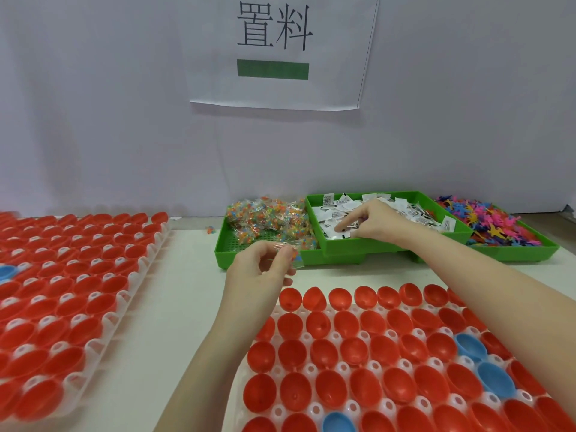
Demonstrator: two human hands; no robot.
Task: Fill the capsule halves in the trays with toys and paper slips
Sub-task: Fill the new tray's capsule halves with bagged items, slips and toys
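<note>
Left hand: I am pinching a small clear packet of coloured toys between thumb and fingertips, hovering just in front of the green bin of toy packets, above the table.
Right hand: I am reaching into the middle green bin of paper slips, fingers curled down onto the slips; I cannot tell whether one is pinched yet.
Capsule halves: they are sitting open in the white tray nearest me, and all I can see look unfilled; a second tray is lying to my left.
Risk, slips: I may be lifting several at once, since they are lying overlapped.
Risk, packet: my light pinch may be letting it slip and fall between cups.
Risk, forearms: they are crossing low over the near tray and could be knocking halves out of their seats.
</note>
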